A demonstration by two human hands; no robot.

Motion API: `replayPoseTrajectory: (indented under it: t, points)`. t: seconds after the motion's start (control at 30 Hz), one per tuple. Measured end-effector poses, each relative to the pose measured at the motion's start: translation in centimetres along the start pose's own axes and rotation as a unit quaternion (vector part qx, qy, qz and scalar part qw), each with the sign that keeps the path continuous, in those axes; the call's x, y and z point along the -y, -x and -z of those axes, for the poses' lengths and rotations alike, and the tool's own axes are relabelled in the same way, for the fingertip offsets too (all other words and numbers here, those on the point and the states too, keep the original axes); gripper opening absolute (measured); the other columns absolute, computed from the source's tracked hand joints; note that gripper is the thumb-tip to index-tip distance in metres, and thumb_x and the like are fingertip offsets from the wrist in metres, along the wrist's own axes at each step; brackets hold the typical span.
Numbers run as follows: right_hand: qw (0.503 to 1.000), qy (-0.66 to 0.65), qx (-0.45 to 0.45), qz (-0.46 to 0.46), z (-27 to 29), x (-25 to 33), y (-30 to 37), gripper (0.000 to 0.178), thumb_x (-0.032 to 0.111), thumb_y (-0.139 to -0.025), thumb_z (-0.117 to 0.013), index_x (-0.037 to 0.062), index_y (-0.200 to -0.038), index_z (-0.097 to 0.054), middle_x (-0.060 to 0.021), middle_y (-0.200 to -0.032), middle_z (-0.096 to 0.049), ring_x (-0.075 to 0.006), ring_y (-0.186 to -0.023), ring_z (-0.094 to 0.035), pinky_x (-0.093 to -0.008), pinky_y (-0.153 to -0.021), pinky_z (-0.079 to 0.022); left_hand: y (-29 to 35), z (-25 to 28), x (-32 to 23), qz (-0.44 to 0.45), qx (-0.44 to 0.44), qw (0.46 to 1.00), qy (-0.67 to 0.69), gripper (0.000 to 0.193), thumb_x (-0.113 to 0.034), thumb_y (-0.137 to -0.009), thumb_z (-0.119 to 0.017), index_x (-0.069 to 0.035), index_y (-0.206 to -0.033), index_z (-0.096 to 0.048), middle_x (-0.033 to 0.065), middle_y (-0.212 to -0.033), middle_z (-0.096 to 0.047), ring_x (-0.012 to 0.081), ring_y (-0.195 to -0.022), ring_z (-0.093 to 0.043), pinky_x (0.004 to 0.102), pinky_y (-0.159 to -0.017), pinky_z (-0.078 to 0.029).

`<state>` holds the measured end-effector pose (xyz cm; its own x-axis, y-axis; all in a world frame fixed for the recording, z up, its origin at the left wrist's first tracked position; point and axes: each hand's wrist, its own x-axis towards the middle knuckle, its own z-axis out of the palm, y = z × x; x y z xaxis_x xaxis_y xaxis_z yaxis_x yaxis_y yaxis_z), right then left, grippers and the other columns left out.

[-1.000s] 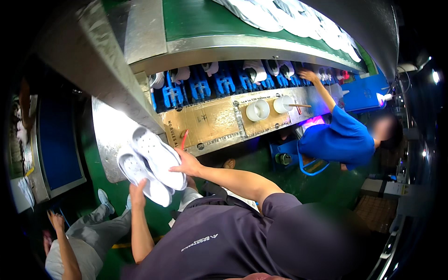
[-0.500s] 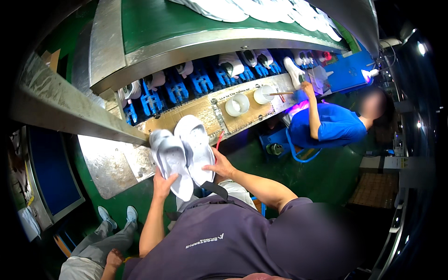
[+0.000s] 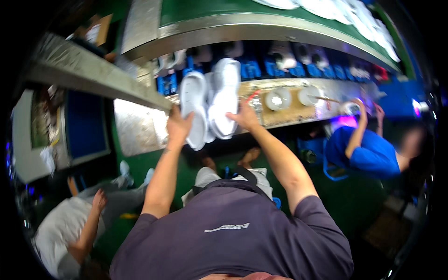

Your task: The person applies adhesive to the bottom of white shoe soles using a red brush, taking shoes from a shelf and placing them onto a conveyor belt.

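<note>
Over the near edge of the workbench I hold white shoe soles side by side, hollow faces up and toes pointing away. My left hand (image 3: pixel 178 125) is closed on the outer edge of the left sole (image 3: pixel 193 109), its thumb near the rim. On the other side, my right hand (image 3: pixel 246 116) grips the right sole (image 3: pixel 225 100), thumb on its inner face. Another white sole shows partly between and beneath these two. Close to my right fingertips is a thin red stick (image 3: pixel 253 96); whether it is held, I cannot tell.
Two white tubs (image 3: pixel 278 99) (image 3: pixel 308 95) stand on the cardboard-covered bench, one with a stick across it. Behind, shoes sit on blue holders below a metal-edged green belt (image 3: pixel 200 11). A steel beam (image 3: pixel 102 72) crosses at left. A co-worker in blue (image 3: pixel 364 149) sits right; another person (image 3: pixel 70 224) is lower left.
My hands have carried the soles forward and spread them apart, arms reaching farther out. The view has shifted left. The seated co-worker no longer holds up the white shoe as before.
</note>
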<state>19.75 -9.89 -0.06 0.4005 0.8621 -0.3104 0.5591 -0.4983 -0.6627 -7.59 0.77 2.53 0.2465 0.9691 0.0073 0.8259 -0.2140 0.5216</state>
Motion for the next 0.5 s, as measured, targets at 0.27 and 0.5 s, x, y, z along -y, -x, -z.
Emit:
replayPoseTrajectory:
  t: [0.27, 0.5]
  points:
    - [0.991, -0.083, -0.006, 0.108, 3.0, 0.0, 1.9, 0.087, 0.032, -0.077, -0.087, -0.0044, -0.143, -0.046, -0.0271, -0.134, -0.062, -0.0402, -0.125, -0.061, -0.0439, -0.106, -0.048, 3.2, 0.7, -11.9, -0.202, -0.108, 0.972, 0.052, 0.066, -0.025, -0.084, -0.079, 0.009, -0.134, -0.053, 0.0312, -0.126, -0.057, 0.0465, -0.114, -0.059, 0.0500, -0.094, -0.052]
    - [0.988, -0.083, 0.044, 0.122, 4.4, -1.9, 1.9, 0.087, 0.032, -0.075, -0.088, -0.0059, -0.139, -0.044, -0.0303, -0.125, -0.065, -0.0465, -0.118, -0.062, -0.0486, -0.102, -0.050, -2.3, -4.6, -18.2, -0.105, 0.155, 0.973, -0.133, 0.049, -0.025, -0.086, -0.076, 0.005, -0.123, -0.062, 0.0265, -0.104, -0.070, 0.0473, -0.101, -0.068, 0.0517, -0.088, -0.055]
